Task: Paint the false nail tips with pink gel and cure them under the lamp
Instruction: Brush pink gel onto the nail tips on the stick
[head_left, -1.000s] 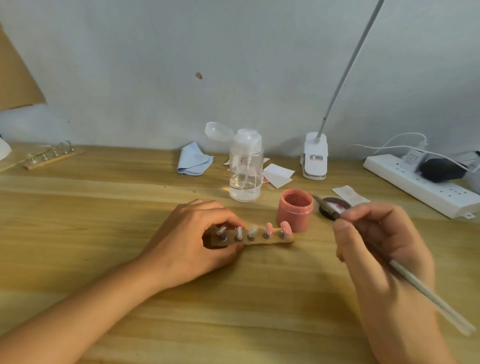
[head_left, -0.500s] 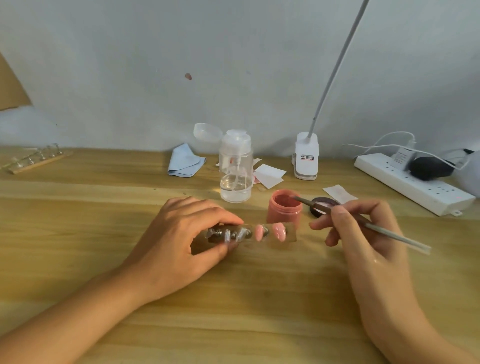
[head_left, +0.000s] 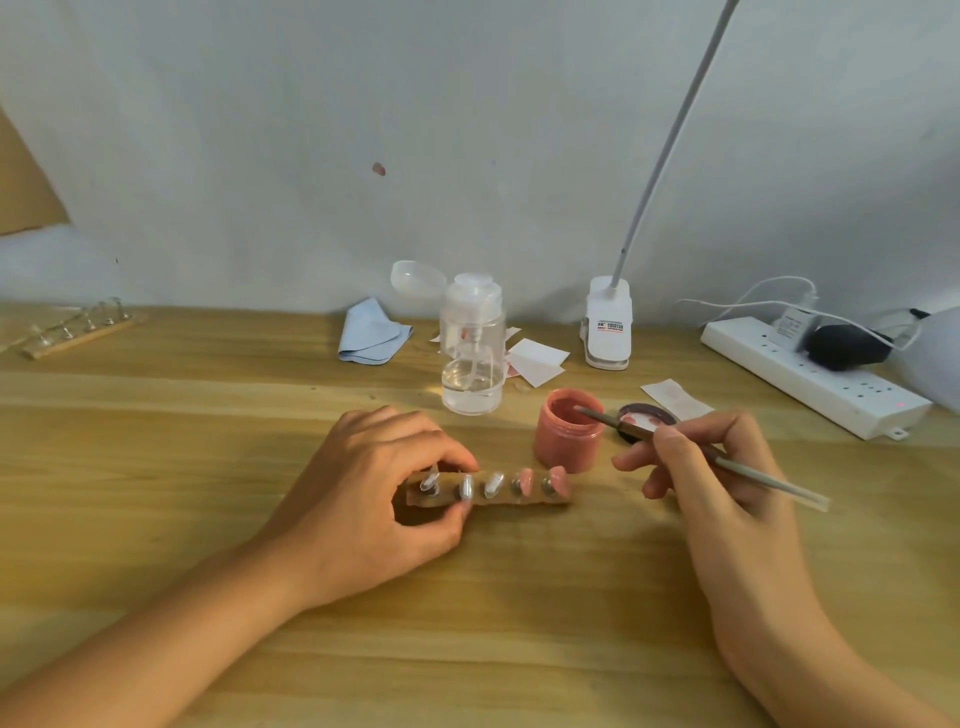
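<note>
Left hand (head_left: 374, 493) pinches the light, stiff nail-tip holder strip (head_left: 498, 493) by its bare end; right hand (head_left: 696, 467) grips the gel brush (head_left: 691, 447), its tip in the pink gel jar (head_left: 569, 434).

The lamp arm (head_left: 670, 145) runs out past the top edge. A brown board (head_left: 21, 182) at far left is cut by the left edge, and a pale rounded thing (head_left: 935, 358) at far right by the right edge; what it is cannot be told. The left hand (head_left: 363, 499) covers the left end of the nail strip (head_left: 498, 496). The tip of the brush (head_left: 727, 460) sits inside the pink jar (head_left: 566, 436), bristles unseen. The right hand (head_left: 727, 499) hides part of the dark lid (head_left: 644, 418). The clamp label (head_left: 609, 327) is too small to read, and the far strip (head_left: 78, 332) at left is blurred
</note>
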